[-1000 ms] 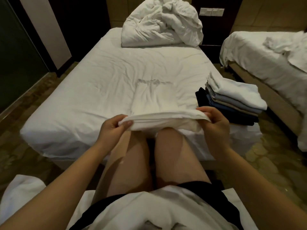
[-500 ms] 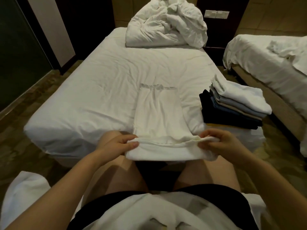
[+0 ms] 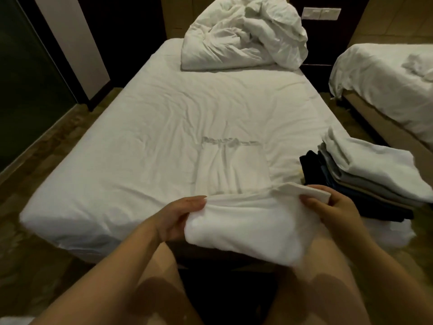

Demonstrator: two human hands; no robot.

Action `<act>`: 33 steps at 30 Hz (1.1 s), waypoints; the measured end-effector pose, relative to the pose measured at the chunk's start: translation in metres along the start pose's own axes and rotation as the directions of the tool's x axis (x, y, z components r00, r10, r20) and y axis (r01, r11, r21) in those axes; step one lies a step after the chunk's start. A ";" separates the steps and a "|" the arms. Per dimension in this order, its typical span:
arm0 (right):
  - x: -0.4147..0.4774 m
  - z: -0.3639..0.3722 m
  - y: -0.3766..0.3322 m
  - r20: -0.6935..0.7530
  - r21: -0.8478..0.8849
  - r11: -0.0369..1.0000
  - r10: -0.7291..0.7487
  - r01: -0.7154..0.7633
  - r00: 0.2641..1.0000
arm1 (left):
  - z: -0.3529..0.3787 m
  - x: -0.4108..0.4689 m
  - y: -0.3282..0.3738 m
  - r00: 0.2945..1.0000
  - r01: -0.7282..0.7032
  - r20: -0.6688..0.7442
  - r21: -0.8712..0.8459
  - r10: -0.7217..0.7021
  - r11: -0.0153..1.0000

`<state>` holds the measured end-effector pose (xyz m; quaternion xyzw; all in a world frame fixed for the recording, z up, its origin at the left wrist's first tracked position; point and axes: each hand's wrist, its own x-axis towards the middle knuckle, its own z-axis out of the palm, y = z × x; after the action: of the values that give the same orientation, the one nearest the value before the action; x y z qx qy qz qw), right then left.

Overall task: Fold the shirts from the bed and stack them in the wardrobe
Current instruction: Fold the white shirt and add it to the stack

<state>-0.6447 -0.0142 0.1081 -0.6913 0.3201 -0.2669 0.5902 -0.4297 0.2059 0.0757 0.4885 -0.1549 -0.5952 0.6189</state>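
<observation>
Head view, white shirt (image 3: pixel 246 221) between both hands, left hand (image 3: pixel 180 219) and right hand (image 3: pixel 332 209) gripping its edges

White shirt (image 3: pixel 239 221) with faint grey print, white bed sheet (image 3: pixel 140 141), stack of folded clothes (image 3: pixel 365 184) in white, grey, blue, black

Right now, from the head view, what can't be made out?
Head view only:
The grey print on the white fabric shirt gripped by left hand and right hand: too blurred to read.
The stack of folded dark and pale clothes: count unclear, layers overlap, frame edge cuts it.
The wardrobe: not in frame.
</observation>
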 end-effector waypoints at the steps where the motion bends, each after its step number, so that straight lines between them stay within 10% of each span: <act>1: 0.017 0.003 0.001 -0.013 0.028 0.999 0.024 -0.023 1.000 | -0.002 0.012 0.011 1.000 0.008 0.011 -0.033 -0.008 0.999; 7: 0.185 0.051 -0.002 -0.056 0.131 0.991 0.031 -0.023 0.998 | -0.039 0.129 0.099 0.990 -0.071 -0.129 -0.153 0.051 0.986; 15: 0.327 0.116 0.138 -0.142 -0.103 0.881 0.446 -0.461 0.884 | -0.131 0.258 0.054 0.923 0.024 -0.346 -0.390 -0.170 0.921; 25: 0.314 0.100 0.146 -0.066 0.113 0.866 0.495 -0.487 0.866 | -0.115 0.243 0.043 0.907 -0.046 -0.419 -0.040 0.025 0.998; 33: 0.197 0.081 0.143 -0.027 -0.064 0.877 0.476 -0.477 0.879 | -0.084 0.160 -0.015 0.900 0.023 -0.428 0.226 0.078 0.974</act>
<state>-0.4738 -0.1247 -0.0479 -0.6099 0.4924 -0.1061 0.6119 -0.3343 0.1020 -0.0387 0.6736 -0.0865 -0.4409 0.5868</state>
